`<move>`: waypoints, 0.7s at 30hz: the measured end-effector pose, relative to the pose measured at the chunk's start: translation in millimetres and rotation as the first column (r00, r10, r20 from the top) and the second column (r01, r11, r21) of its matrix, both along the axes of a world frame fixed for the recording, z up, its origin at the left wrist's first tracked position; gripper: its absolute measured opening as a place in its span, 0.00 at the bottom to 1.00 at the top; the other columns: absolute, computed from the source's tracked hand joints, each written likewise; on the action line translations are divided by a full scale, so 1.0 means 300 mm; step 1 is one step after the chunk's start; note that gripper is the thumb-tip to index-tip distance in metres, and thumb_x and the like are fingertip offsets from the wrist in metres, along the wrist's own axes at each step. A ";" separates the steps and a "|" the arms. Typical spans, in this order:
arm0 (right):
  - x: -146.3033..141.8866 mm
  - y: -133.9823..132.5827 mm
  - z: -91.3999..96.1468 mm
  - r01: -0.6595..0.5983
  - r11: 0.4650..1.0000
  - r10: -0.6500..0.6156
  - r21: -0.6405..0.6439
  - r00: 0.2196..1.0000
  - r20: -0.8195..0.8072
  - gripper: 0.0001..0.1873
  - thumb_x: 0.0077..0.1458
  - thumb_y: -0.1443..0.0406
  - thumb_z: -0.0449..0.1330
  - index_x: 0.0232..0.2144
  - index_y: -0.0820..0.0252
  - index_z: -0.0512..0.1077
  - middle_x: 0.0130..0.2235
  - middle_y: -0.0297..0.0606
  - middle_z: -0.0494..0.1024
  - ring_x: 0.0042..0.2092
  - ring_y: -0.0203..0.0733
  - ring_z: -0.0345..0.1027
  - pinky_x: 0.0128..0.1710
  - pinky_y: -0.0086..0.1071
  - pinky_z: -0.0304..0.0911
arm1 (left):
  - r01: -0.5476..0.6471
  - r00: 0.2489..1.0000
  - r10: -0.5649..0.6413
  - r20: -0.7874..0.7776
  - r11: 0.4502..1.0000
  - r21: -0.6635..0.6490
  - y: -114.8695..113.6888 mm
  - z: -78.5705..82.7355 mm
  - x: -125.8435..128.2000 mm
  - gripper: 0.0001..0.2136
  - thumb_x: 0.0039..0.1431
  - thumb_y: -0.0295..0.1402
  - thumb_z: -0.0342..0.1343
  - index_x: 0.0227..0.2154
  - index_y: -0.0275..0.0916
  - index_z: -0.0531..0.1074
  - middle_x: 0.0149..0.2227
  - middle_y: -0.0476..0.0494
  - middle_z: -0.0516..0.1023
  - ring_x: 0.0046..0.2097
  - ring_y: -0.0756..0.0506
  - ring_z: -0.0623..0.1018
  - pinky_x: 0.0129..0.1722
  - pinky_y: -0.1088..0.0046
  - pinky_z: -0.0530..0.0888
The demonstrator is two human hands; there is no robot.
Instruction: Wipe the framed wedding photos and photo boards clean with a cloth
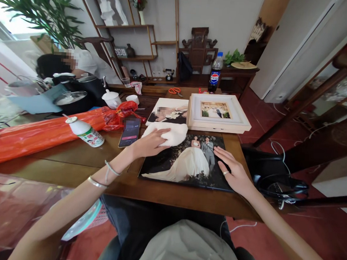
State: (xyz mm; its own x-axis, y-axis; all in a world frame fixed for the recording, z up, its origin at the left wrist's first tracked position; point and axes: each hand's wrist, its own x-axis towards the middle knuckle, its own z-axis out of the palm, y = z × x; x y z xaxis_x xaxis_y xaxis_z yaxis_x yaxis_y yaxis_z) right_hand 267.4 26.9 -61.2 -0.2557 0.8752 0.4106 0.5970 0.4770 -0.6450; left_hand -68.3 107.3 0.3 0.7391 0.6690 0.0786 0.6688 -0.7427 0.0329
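A wedding photo panel (188,166) with a dark background lies flat on the wooden table in front of me. My left hand (151,143) holds a fluffy white cloth (174,135) at the panel's upper left corner, its fingers partly sunk in the cloth. On the panel's right side my right hand (233,170) rests with fingers stretched out and nothing in it. Just beyond the cloth lies a second photo panel (177,108), partly covered by it. Beside that sits a white picture frame (240,115) with a small photo in the middle.
A phone (130,133), a white bottle (85,132) lying tilted and a long orange plastic-wrapped bundle (42,136) are on the left. Orange-handled scissors (175,91) and a cola bottle (215,73) stand farther back. Another person (86,62) is at the far left.
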 end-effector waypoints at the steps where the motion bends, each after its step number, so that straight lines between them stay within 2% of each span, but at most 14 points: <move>1: 0.000 0.000 0.001 -0.001 1.000 0.001 0.000 1.000 0.002 0.20 0.63 0.61 0.51 0.56 0.51 0.68 0.59 0.41 0.70 0.63 0.50 0.59 0.63 0.54 0.55 | 0.003 1.000 -0.004 -0.014 1.000 -0.004 -0.027 0.000 0.004 0.14 0.66 0.34 0.47 0.33 0.33 0.76 0.63 0.32 0.62 0.66 0.39 0.57 0.64 0.53 0.58; 3: 0.000 -0.001 0.003 -0.005 1.000 0.005 -0.001 1.000 0.008 0.20 0.64 0.61 0.51 0.57 0.51 0.68 0.60 0.40 0.69 0.63 0.50 0.59 0.63 0.54 0.55 | 0.011 0.999 -0.011 -0.037 1.000 -0.007 -0.104 -0.004 0.015 0.13 0.65 0.32 0.49 0.32 0.35 0.77 0.65 0.37 0.58 0.67 0.38 0.55 0.64 0.48 0.54; 6: -0.002 -0.002 0.006 -0.004 1.000 0.004 -0.006 1.000 0.020 0.20 0.64 0.61 0.50 0.57 0.51 0.68 0.60 0.41 0.69 0.63 0.49 0.58 0.63 0.53 0.55 | 0.026 0.998 -0.026 -0.052 1.000 0.000 -0.266 -0.021 0.038 0.10 0.61 0.30 0.52 0.29 0.38 0.78 0.67 0.45 0.54 0.68 0.35 0.51 0.65 0.43 0.49; 10: -0.004 -0.004 0.009 -0.005 1.000 0.005 -0.014 1.000 0.030 0.20 0.64 0.61 0.50 0.57 0.52 0.68 0.60 0.41 0.69 0.63 0.50 0.58 0.63 0.53 0.55 | 0.078 0.997 -0.080 0.024 0.994 0.072 -0.491 -0.058 0.066 0.10 0.57 0.33 0.57 0.22 0.43 0.79 0.67 0.50 0.53 0.68 0.32 0.48 0.66 0.44 0.44; 12: -0.004 -0.004 0.009 -0.001 1.000 0.002 -0.014 0.999 0.032 0.20 0.64 0.61 0.50 0.57 0.51 0.68 0.60 0.40 0.69 0.63 0.50 0.58 0.63 0.53 0.54 | 0.105 0.993 -0.110 0.044 0.990 0.096 -0.561 -0.069 0.071 0.09 0.55 0.35 0.60 0.20 0.44 0.79 0.66 0.50 0.55 0.68 0.31 0.48 0.67 0.45 0.41; 14: -0.004 -0.003 0.008 0.007 1.000 -0.006 -0.014 0.999 0.033 0.20 0.64 0.60 0.50 0.57 0.51 0.68 0.60 0.41 0.69 0.63 0.50 0.58 0.64 0.53 0.54 | 0.118 0.991 -0.123 0.054 0.990 0.078 -0.585 -0.069 0.068 0.09 0.55 0.35 0.60 0.21 0.44 0.78 0.66 0.50 0.56 0.68 0.31 0.48 0.67 0.44 0.39; 16: -0.004 -0.001 0.007 0.008 1.000 -0.007 -0.014 0.999 0.033 0.20 0.64 0.60 0.50 0.57 0.52 0.68 0.60 0.41 0.69 0.63 0.49 0.58 0.64 0.53 0.54 | 0.104 0.993 -0.105 0.051 0.994 0.034 -0.563 -0.056 0.061 0.08 0.56 0.33 0.58 0.24 0.43 0.79 0.67 0.49 0.54 0.68 0.32 0.49 0.66 0.44 0.40; 18: -0.004 0.000 0.006 0.000 1.000 0.000 -0.013 0.999 0.036 0.20 0.64 0.60 0.50 0.56 0.52 0.68 0.59 0.41 0.69 0.63 0.49 0.58 0.64 0.52 0.54 | 0.078 0.997 -0.078 0.025 0.997 -0.012 -0.507 -0.036 0.055 0.08 0.58 0.30 0.55 0.27 0.41 0.79 0.68 0.48 0.52 0.68 0.34 0.49 0.66 0.44 0.44; 21: -0.001 0.000 0.004 -0.006 1.000 0.006 -0.009 0.999 0.042 0.20 0.64 0.61 0.50 0.56 0.54 0.68 0.60 0.43 0.69 0.63 0.50 0.58 0.63 0.53 0.54 | 0.034 0.999 -0.036 -0.028 0.997 -0.071 -0.382 -0.004 0.053 0.09 0.60 0.27 0.52 0.31 0.39 0.78 0.68 0.46 0.52 0.68 0.35 0.51 0.64 0.44 0.51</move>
State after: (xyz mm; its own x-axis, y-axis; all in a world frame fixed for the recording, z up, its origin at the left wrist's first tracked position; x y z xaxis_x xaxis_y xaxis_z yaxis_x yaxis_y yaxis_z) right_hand 267.0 27.0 -59.9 -0.2779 0.8771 0.3918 0.6211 0.4752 -0.6232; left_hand -52.4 -7.3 -0.8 0.7633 0.6460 0.0100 0.6441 -0.7621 0.0663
